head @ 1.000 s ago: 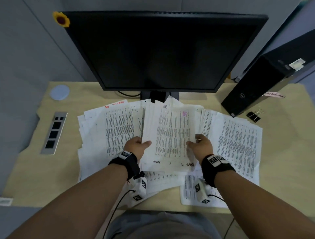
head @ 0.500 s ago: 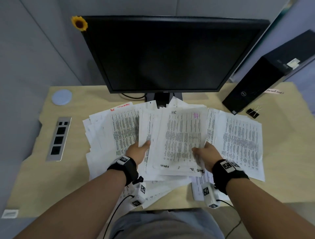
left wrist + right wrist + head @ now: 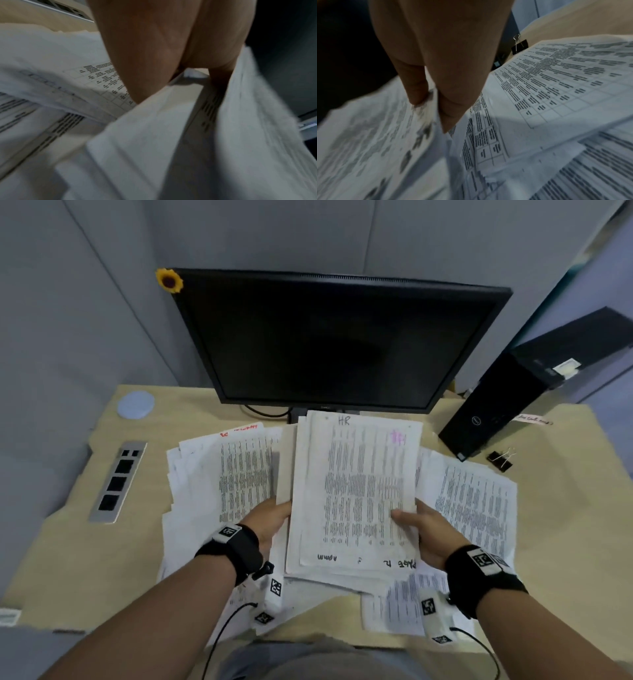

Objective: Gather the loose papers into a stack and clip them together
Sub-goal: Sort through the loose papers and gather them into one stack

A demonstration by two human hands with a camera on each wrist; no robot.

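Note:
A bundle of printed sheets point(image 3: 356, 491), its top page marked "HR", is lifted off the desk between both hands. My left hand point(image 3: 270, 517) grips its left edge, thumb on top and fingers under; in the left wrist view that hand point(image 3: 171, 56) is at the raised papers point(image 3: 240, 128). My right hand point(image 3: 423, 527) pinches the right edge, seen close in the right wrist view as my right hand point(image 3: 436, 75) on the sheet point(image 3: 376, 135). More loose pages lie spread to the left point(image 3: 219, 474), to the right point(image 3: 476, 494) and below. A black binder clip point(image 3: 500, 460) point(image 3: 519, 46) lies on the desk at right.
A dark monitor point(image 3: 335, 344) stands right behind the papers. A black computer tower point(image 3: 527, 392) leans at right, next to the clip. A metal socket plate point(image 3: 118, 481) and a round blue disc point(image 3: 135, 404) sit on the desk's left side.
The held bundle has risen off the spread pages and squared up, its sheets drawn closer together. Both hands moved up with it.

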